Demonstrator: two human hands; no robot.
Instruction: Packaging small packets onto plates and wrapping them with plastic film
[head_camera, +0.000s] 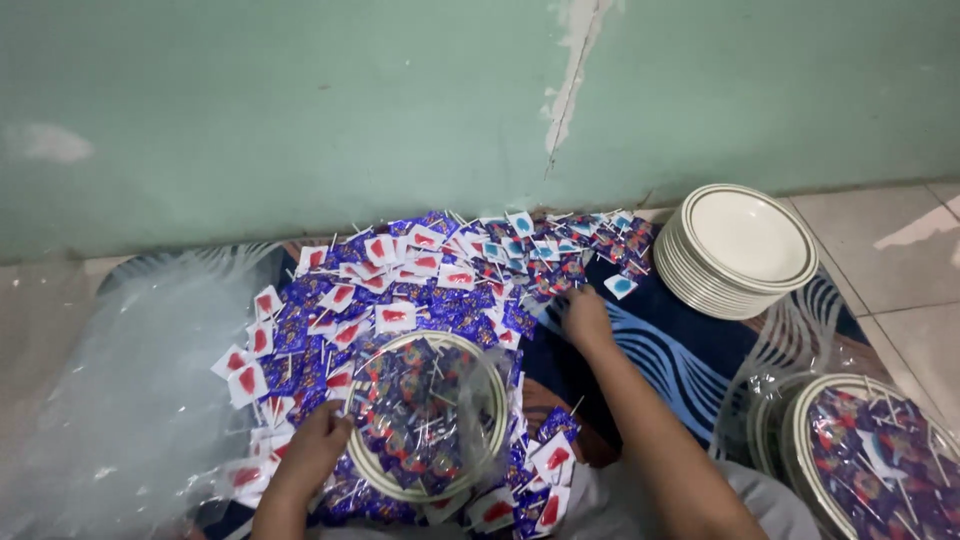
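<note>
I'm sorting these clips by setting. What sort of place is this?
Probably a home floor used as a packing spot: a tiled floor against a cracked green wall, a patterned mat heaped with wrapped lollipops, and stacked plates.

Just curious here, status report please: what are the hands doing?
Left hand steadying wrapped plate. Right hand reaching into lollipop pile. Nothing in the way.

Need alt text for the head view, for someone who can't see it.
A person's left hand steadies a plate of wrapped lollipops while the right hand reaches into a lollipop pile on the floor. A stack of empty plates sits nearby.
</note>
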